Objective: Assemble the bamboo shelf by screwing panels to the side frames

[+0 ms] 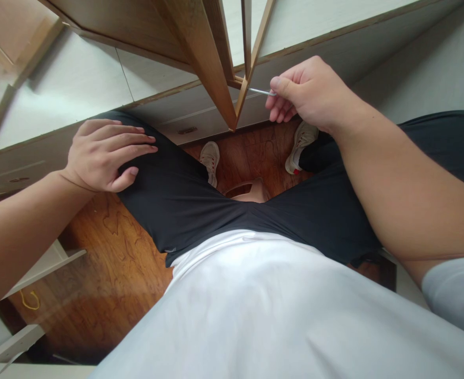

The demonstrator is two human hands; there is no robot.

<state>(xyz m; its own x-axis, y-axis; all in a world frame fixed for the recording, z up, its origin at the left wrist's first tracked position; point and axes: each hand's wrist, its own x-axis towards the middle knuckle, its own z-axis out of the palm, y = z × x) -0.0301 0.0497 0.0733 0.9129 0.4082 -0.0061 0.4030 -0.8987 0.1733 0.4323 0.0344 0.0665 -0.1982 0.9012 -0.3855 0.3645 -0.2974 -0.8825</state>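
Note:
I sit looking down over my white shirt and dark trousers. My right hand (pixel 309 92) pinches a thin metal tool (pixel 260 91) between thumb and fingers, its tip against the lower corner of a wooden frame (pixel 216 68) that hangs down in front of me. My left hand (pixel 103 154) lies flat on my left knee, fingers together and holding nothing. The tool's far end is hidden where it meets the wood.
White drawer fronts (pixel 177 121) run across behind the frame. Below lie a brown wood floor (pixel 109 247) and my two white shoes (pixel 210 160). White panels (pixel 38 268) and a yellow cord (pixel 30 301) lie at the lower left.

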